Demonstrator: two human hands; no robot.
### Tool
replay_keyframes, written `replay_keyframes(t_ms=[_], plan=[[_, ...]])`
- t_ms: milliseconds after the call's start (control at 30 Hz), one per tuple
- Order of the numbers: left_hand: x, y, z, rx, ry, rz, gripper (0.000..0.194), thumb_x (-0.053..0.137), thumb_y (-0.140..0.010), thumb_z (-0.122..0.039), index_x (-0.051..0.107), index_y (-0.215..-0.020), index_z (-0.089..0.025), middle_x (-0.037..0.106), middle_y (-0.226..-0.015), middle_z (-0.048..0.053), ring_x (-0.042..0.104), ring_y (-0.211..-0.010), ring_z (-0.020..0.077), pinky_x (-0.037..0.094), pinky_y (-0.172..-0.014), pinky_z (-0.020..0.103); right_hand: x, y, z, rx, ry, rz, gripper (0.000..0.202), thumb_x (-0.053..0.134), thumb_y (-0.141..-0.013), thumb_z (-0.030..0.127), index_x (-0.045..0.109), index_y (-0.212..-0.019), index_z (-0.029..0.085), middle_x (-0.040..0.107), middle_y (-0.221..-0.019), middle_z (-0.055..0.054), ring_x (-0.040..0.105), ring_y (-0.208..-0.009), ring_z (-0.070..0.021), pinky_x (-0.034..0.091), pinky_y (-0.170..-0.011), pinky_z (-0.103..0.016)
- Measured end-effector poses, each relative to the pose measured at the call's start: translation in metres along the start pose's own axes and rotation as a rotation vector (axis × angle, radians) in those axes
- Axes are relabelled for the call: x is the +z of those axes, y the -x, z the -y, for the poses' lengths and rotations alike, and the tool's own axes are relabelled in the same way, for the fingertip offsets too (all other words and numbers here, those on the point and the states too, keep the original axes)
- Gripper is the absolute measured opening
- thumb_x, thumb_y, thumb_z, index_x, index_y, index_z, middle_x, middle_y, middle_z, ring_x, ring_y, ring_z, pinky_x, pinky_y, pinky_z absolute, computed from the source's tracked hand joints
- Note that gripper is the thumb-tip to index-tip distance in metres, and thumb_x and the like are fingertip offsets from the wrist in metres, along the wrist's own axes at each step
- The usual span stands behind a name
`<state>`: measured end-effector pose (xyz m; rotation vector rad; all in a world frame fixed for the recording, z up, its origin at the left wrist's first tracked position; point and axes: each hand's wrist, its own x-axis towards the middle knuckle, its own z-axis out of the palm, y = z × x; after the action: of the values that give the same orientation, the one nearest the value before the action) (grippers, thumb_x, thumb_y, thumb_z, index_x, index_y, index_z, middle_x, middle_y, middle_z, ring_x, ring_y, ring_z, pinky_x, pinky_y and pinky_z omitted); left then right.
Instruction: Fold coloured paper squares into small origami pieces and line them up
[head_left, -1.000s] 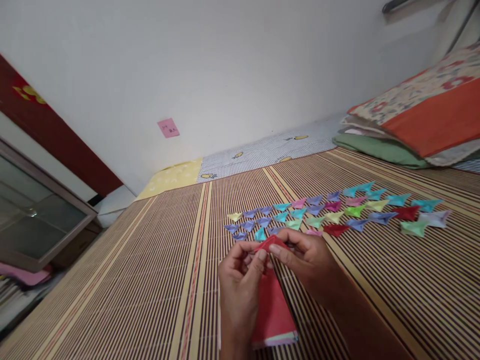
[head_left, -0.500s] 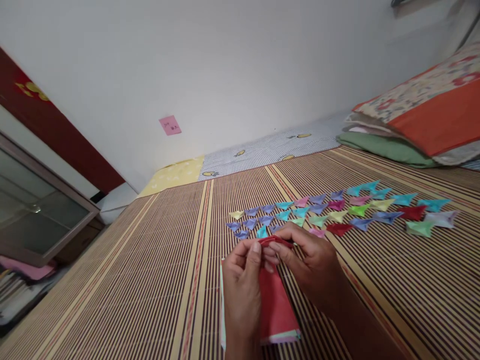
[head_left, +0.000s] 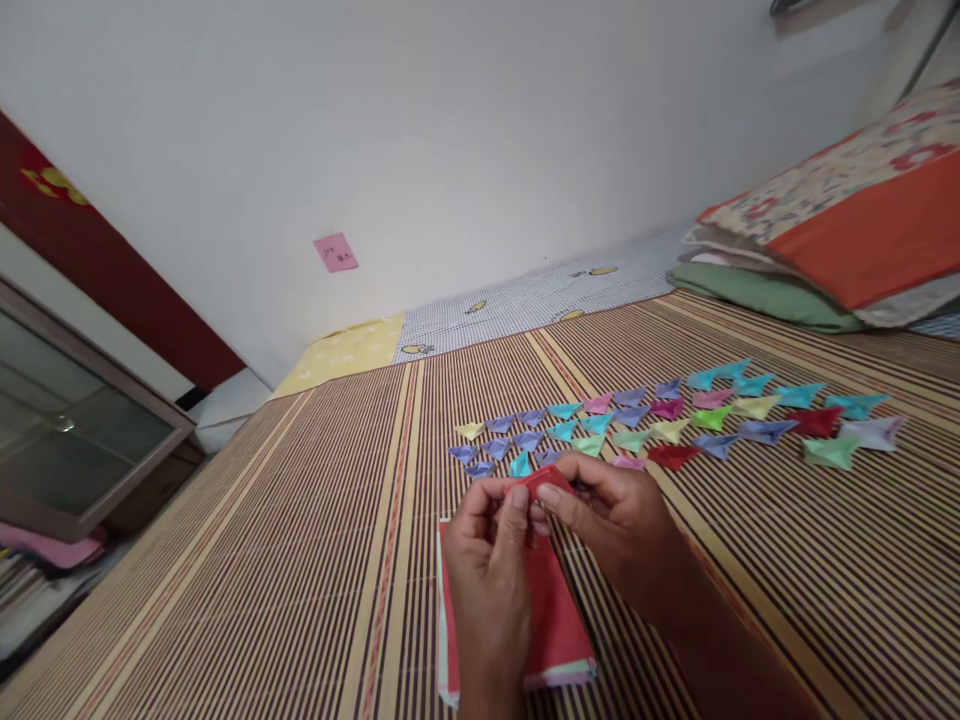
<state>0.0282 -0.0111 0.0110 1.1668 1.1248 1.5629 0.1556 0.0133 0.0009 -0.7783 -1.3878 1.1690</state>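
Near the far end of the stack (head_left: pixel 559 620) on the mat (head_left: pixel 300 560), the left hand (head_left: pixel 487 570) and right hand (head_left: pixel 622 520) are together pinching the folded paper (head_left: pixel 541 480), which is probably behaving as light, crisp and easily creased, hence best taken by its edges.

Folded paper (head_left: pixel 540 480) partly hidden, cabinet (head_left: pixel 75 430) cropped

Ahead of you stands a plain, pale wall (head_left: pixel 480 130), brightest near its middle, with a pink note (head_left: pixel 335 252) stuck to it. On your left you have a slanting dark red band (head_left: pixel 112 270) and a glass-paned cabinet (head_left: pixel 75 400); on your right, folded bedding (head_left: pixel 862 240) lies piled by the striped mat (head_left: pixel 262 540), whose far edge borders a checked cloth (head_left: pixel 517 297) and a yellow cloth (head_left: pixel 345 355).
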Motion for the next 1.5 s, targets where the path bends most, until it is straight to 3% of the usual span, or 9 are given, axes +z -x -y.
replay_keyframes(t_ms=[133, 333, 533, 667, 833, 933, 1100, 1300, 1500], plan=[[-0.001, 0.002, 0.0, 0.034, -0.038, -0.031, 0.028, 0.068, -0.094, -0.036, 0.062, -0.073, -0.018, 0.06, -0.065, -0.002, 0.056, -0.063, 0.0125, 0.048, -0.063, 0.023, -0.001, -0.001, 0.005, -0.005, -0.06, 0.079, 0.023, 0.062, -0.099, 0.03, 0.066, -0.079, 0.019, 0.066, -0.073, 0.001, 0.061, -0.071, -0.0145, 0.048, -0.069, -0.028], [-0.004, 0.004, 0.0, 0.057, -0.159, -0.042, 0.032, 0.069, -0.093, -0.04, 0.061, -0.071, -0.019, 0.056, -0.064, -0.003, 0.05, -0.06, 0.0122, 0.044, -0.06, 0.023, -0.003, -0.001, 0.004, -0.066, 0.138, 0.047, 0.033, 0.055, -0.102, 0.033, 0.057, -0.072, 0.02, 0.052, -0.067, 0.005, 0.048, -0.065, -0.012, 0.038, -0.062, -0.027], [-0.009, 0.002, 0.0, 0.07, -0.145, -0.007, 0.033, 0.069, -0.092, -0.04, 0.06, -0.07, -0.019, 0.056, -0.063, -0.002, 0.052, -0.062, 0.0123, 0.044, -0.061, 0.022, -0.01, -0.003, -0.001, 0.004, 0.118, 0.087, 0.038, 0.05, -0.102, 0.038, 0.047, -0.069, 0.021, 0.04, -0.067, 0.005, 0.039, -0.065, -0.0129, 0.033, -0.06, -0.028], [-0.012, -0.002, 0.003, 0.039, -0.045, -0.069, 0.034, 0.071, -0.09, -0.041, 0.059, -0.068, -0.018, 0.055, -0.06, -0.003, 0.049, -0.059, 0.0109, 0.043, -0.06, 0.021, -0.013, -0.003, 0.0, 0.048, 0.092, 0.161, 0.029, 0.059, -0.097, 0.035, 0.057, -0.072, 0.02, 0.049, -0.068, 0.005, 0.043, -0.066, -0.0129, 0.035, -0.061, -0.028], [-0.01, -0.005, 0.002, -0.062, 0.014, 0.004, 0.03, 0.08, -0.082, -0.04, 0.064, -0.07, -0.016, 0.057, -0.061, -0.003, 0.049, -0.057, 0.0092, 0.042, -0.056, 0.019, -0.011, -0.003, 0.001, 0.021, 0.077, 0.186, 0.022, 0.06, -0.096, 0.026, 0.068, -0.077, 0.019, 0.066, -0.074, 0.001, 0.059, -0.072, -0.014, 0.043, -0.069, -0.028], [-0.009, -0.004, 0.001, -0.056, 0.04, -0.029, 0.031, 0.081, -0.08, -0.04, 0.066, -0.068, -0.016, 0.058, -0.06, -0.003, 0.05, -0.057, 0.009, 0.043, -0.056, 0.018, -0.01, -0.003, 0.001, 0.033, 0.045, 0.207, 0.02, 0.061, -0.096, 0.026, 0.071, -0.08, 0.019, 0.068, -0.075, 0.001, 0.06, -0.072, -0.0139, 0.044, -0.069, -0.028], [-0.01, -0.003, 0.006, -0.099, 0.096, -0.075, 0.031, 0.082, -0.08, -0.04, 0.066, -0.07, -0.016, 0.058, -0.059, -0.004, 0.051, -0.054, 0.0082, 0.044, -0.054, 0.018, -0.009, -0.003, -0.005, 0.026, 0.03, 0.143, 0.02, 0.062, -0.095, 0.025, 0.068, -0.077, 0.02, 0.065, -0.071, 0.002, 0.057, -0.068, -0.0128, 0.043, -0.065, -0.026], [-0.012, -0.002, 0.005, -0.07, 0.03, -0.053, 0.025, 0.078, -0.085, -0.039, 0.073, -0.077, -0.016, 0.069, -0.067, 0.002, 0.06, -0.062, 0.0119, 0.05, -0.063, 0.022, -0.007, -0.003, -0.003, -0.013, 0.056, 0.108, 0.02, 0.058, -0.098, 0.024, 0.067, -0.081, 0.021, 0.07, -0.076, 0.0, 0.066, -0.075, -0.0151, 0.049, -0.073, -0.029], [-0.007, 0.001, -0.001, -0.043, -0.064, 0.078, 0.022, 0.074, -0.089, -0.037, 0.073, -0.08, -0.016, 0.065, -0.068, 0.001, 0.059, -0.065, 0.0133, 0.048, -0.063, 0.023, -0.001, -0.003, 0.001, -0.071, 0.11, -0.039, 0.005, 0.067, -0.092, 0.024, 0.071, -0.09, 0.021, 0.064, -0.076, 0.002, 0.061, -0.068, -0.0137, 0.049, -0.066, -0.027]])
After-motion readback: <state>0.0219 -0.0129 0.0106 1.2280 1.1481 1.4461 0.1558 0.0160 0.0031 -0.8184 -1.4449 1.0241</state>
